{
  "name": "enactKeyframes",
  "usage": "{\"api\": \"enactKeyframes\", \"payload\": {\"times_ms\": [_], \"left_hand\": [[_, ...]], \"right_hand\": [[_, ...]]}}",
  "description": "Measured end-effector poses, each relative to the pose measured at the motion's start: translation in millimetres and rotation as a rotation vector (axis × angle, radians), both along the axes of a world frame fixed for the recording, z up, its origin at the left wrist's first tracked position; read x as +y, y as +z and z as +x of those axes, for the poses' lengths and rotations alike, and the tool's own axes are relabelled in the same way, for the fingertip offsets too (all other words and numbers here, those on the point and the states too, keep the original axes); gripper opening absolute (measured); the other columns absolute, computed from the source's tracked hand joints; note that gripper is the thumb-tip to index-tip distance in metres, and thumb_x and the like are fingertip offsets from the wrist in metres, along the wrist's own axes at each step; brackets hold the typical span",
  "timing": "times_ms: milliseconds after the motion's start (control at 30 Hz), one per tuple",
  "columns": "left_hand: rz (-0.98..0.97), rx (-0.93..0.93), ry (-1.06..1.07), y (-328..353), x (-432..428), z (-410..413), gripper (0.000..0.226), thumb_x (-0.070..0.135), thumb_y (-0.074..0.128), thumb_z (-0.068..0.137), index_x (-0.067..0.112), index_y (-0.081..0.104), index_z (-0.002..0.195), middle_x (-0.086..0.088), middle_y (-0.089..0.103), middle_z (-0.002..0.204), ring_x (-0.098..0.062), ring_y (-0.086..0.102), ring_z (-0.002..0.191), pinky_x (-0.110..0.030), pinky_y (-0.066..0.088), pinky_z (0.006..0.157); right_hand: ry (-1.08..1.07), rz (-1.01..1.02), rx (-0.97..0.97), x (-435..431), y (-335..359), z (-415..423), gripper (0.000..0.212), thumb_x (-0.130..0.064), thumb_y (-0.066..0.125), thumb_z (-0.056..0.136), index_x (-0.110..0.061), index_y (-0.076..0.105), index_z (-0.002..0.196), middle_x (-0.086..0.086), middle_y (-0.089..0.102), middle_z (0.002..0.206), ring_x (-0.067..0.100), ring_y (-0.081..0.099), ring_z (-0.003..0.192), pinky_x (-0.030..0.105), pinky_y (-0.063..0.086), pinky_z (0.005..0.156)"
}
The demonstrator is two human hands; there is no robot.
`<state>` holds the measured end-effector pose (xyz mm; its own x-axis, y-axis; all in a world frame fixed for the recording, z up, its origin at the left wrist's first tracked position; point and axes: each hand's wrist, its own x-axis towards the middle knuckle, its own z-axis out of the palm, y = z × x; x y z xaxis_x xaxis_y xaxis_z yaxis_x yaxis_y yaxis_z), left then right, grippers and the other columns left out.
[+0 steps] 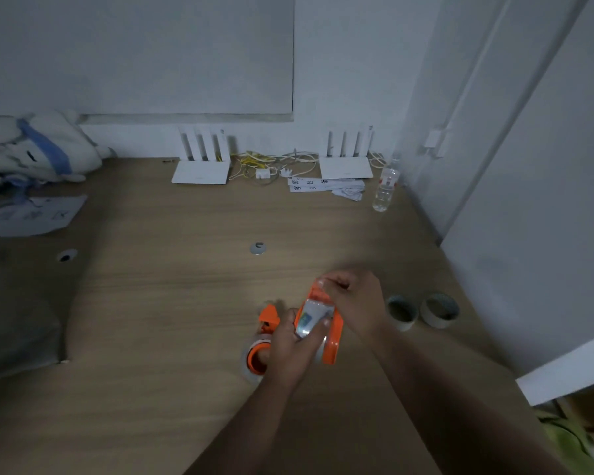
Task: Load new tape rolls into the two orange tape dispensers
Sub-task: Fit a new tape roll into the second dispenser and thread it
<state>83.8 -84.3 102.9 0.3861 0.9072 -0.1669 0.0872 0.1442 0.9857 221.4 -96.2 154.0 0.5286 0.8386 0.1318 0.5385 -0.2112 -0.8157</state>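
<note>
Right-hand fingers (333, 282) pinched on the front tip of the held orange dispenser (335, 332), probably tugging the tape end toward the cutter, though too blurry to swear to it. Left-hand fingers (318, 332) wrapped around that dispenser's body, thumb side over the clear roll with a little blue label. So right hand (352, 298) up front, left hand (290, 351) clamped at the back, whole thing lifted just off the desk (172, 303). Just left of it, partly under the left hand, the second orange dispenser (263, 341) lying on the desk with what looks like a clear roll around its hub. Off to the right, two spare tape rolls (420, 311) standing side by side, near the hands but not touching anything. Looks like roll number one already seated and only the threading left on it; hard to tell if the second one counts as finished or just parked. Probably past halfway, not done. Further back: two white routers (201, 171), a tangle of cables, a water bottle (384, 188).
</note>
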Motion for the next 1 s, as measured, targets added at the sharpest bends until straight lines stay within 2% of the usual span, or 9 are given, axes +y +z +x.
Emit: {"api": "enactKeyframes", "payload": {"times_ms": [100, 167, 267, 367, 567, 667, 767, 900, 1000], "left_hand": [[0.043, -0.031, 0.025, 4.1, 3.3, 1.0, 0.014, 0.024, 0.074, 0.082, 0.016, 0.068, 0.092, -0.002, 0.076, 0.086, -0.013, 0.073, 0.081, -0.029, 0.057, 0.074], [0.082, -0.040, -0.011, 8.2, 3.7, 1.2, 0.016, 0.019, 0.076, 0.080, 0.016, 0.066, 0.092, 0.001, 0.074, 0.081, -0.008, 0.071, 0.077, -0.024, 0.055, 0.068], [0.060, -0.038, -0.088, 7.9, -0.5, 1.0, 0.037, 0.004, 0.082, 0.070, 0.010, 0.061, 0.100, -0.001, 0.073, 0.082, -0.008, 0.071, 0.076, -0.023, 0.057, 0.065], [0.078, -0.016, -0.084, 3.9, -4.3, 0.9, 0.043, 0.014, 0.083, 0.065, 0.018, 0.060, 0.102, -0.007, 0.075, 0.094, -0.023, 0.073, 0.087, -0.042, 0.059, 0.079], [0.122, 0.146, -0.026, -4.7, -1.0, -0.7, 0.030, 0.034, 0.081, 0.066, 0.023, 0.069, 0.091, 0.003, 0.077, 0.082, -0.012, 0.073, 0.076, -0.042, 0.060, 0.073], [0.061, 0.139, 0.000, -13.4, -2.4, -5.9, 0.035, 0.043, 0.081, 0.065, 0.021, 0.074, 0.089, -0.001, 0.078, 0.081, -0.018, 0.075, 0.078, -0.050, 0.058, 0.074], [0.087, 0.153, -0.006, -18.4, -4.1, -10.6, 0.037, 0.041, 0.082, 0.064, 0.021, 0.073, 0.093, 0.001, 0.078, 0.084, -0.015, 0.074, 0.080, -0.047, 0.059, 0.075], [0.140, 0.226, -0.079, -28.9, -7.4, -17.4, 0.038, 0.033, 0.083, 0.060, 0.023, 0.069, 0.094, 0.001, 0.076, 0.083, -0.011, 0.073, 0.077, -0.041, 0.060, 0.070], [0.182, 0.303, -0.065, -39.6, -9.0, -21.7, 0.040, 0.042, 0.080, 0.059, 0.023, 0.069, 0.092, 0.004, 0.075, 0.079, -0.008, 0.071, 0.075, -0.035, 0.058, 0.068]], "right_hand": [[0.007, 0.023, -0.002, 3.7, 6.6, 1.8, 0.011, -0.015, 0.068, 0.081, -0.018, 0.078, 0.082, -0.008, 0.076, 0.080, 0.006, 0.070, 0.077, 0.027, 0.054, 0.075], [-0.024, 0.038, 0.027, 5.8, 7.6, 4.7, 0.011, -0.017, 0.067, 0.082, -0.020, 0.077, 0.081, -0.011, 0.076, 0.078, 0.002, 0.070, 0.076, 0.024, 0.053, 0.072], [-0.047, 0.016, 0.023, 7.1, 7.5, 7.2, 0.011, -0.020, 0.066, 0.083, -0.022, 0.076, 0.079, -0.011, 0.075, 0.076, -0.001, 0.068, 0.073, 0.017, 0.049, 0.065], [-0.023, -0.027, -0.014, 8.0, 5.9, 7.8, 0.010, -0.023, 0.066, 0.081, -0.024, 0.076, 0.081, -0.011, 0.075, 0.078, -0.001, 0.068, 0.075, 0.018, 0.049, 0.065], [-0.020, 0.038, -0.090, 3.5, 8.1, 3.7, 0.011, -0.022, 0.064, 0.081, -0.021, 0.076, 0.080, -0.012, 0.070, 0.077, 0.001, 0.065, 0.076, 0.007, 0.042, 0.066], [0.022, 0.053, -0.121, 5.2, 11.9, 2.2, 0.009, -0.020, 0.068, 0.082, -0.021, 0.076, 0.079, -0.008, 0.071, 0.079, 0.004, 0.065, 0.075, 0.015, 0.046, 0.067], [0.001, 0.023, -0.113, 4.8, 8.5, 3.4, 0.009, -0.022, 0.068, 0.083, -0.022, 0.076, 0.081, -0.008, 0.074, 0.083, 0.005, 0.067, 0.078, 0.018, 0.048, 0.070], [-0.090, 0.021, -0.066, 5.8, 15.5, 11.0, 0.011, -0.021, 0.067, 0.084, -0.019, 0.077, 0.081, -0.012, 0.068, 0.074, -0.001, 0.062, 0.074, 0.000, 0.037, 0.062], [-0.149, 0.065, -0.022, 11.0, 32.1, 18.1, 0.012, -0.024, 0.068, 0.083, -0.018, 0.076, 0.077, -0.011, 0.066, 0.067, 0.004, 0.063, 0.066, 0.015, 0.044, 0.061]]}}
